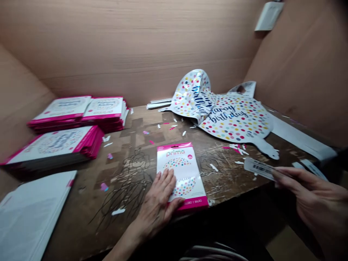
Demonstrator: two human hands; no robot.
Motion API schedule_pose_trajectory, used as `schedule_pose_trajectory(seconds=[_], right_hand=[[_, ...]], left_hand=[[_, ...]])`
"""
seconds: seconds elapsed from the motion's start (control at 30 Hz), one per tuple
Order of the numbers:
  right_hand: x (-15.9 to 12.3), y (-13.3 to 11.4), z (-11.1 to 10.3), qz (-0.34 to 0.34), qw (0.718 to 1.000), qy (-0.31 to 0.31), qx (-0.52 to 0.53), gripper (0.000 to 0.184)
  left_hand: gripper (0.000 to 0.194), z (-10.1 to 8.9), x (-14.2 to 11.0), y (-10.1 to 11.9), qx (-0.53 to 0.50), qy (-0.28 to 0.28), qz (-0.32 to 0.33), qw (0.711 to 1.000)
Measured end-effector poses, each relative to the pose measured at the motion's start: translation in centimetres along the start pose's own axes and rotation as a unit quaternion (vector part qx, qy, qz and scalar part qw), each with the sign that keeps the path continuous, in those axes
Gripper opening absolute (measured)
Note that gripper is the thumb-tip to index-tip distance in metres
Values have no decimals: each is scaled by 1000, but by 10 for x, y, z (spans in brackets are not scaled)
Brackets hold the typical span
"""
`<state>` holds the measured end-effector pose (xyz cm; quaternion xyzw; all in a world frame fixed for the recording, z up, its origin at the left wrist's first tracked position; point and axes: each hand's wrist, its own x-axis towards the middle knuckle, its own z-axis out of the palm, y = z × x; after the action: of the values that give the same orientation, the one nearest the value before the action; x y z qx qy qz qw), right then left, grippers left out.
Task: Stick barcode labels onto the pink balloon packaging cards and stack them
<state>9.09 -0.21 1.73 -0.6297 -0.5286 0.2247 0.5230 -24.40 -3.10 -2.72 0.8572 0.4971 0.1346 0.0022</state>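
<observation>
A white and pink balloon packet (190, 181) printed "prima" lies face up near the table's front edge. My left hand (160, 199) rests flat on its lower left part, fingers stretched out, covering some of the print. To the right, beyond the edge, my right hand (312, 199) pinches a barcode label (258, 169) between thumb and fingers. The label is held in the air, apart from the packet. Behind it, dotted foil balloons (231, 116) reading "happy birthday" lie flat, one folded up at the left.
Stacks of similar packets (61, 143) stand at the left, with a white pile (35, 210) in front of them. Paper scraps (118, 211) are scattered over the brown table (89, 192). A white strip (299, 137) lies at the right. Cardboard walls (136, 47) enclose the back and sides.
</observation>
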Motion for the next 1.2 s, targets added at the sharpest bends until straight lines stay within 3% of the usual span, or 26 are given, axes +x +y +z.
schedule_pose_trajectory(seconds=[0.03, 0.1, 0.2, 0.27, 0.37, 0.53, 0.77, 1.2], right_hand=[[4, -8, 15, 56, 994, -55, 71, 25], [10, -22, 49, 156, 956, -187, 164, 30], [11, -36, 98, 244, 875, -371, 192, 33], [9, -39, 123, 279, 839, -432, 182, 32], [8, -39, 147, 308, 819, -459, 158, 28], [11, -47, 163, 309, 814, -485, 80, 16], [10, -58, 174, 290, 809, -511, -8, 31], [9, -58, 176, 273, 814, -510, -57, 28]], left_hand=[[53, -1, 0, 1, -4, -3, -5, 1000], [52, -1, -1, 4, -13, 4, -15, 1000], [51, 0, -3, 6, -28, 15, -43, 999], [50, 1, -5, 8, -41, 20, -54, 997], [51, 0, -5, 10, -61, 27, -56, 996], [45, -3, -1, 11, -79, 13, -65, 995], [48, -5, 0, 9, -64, -9, -44, 997], [52, -6, 0, 7, -77, -38, -39, 996]])
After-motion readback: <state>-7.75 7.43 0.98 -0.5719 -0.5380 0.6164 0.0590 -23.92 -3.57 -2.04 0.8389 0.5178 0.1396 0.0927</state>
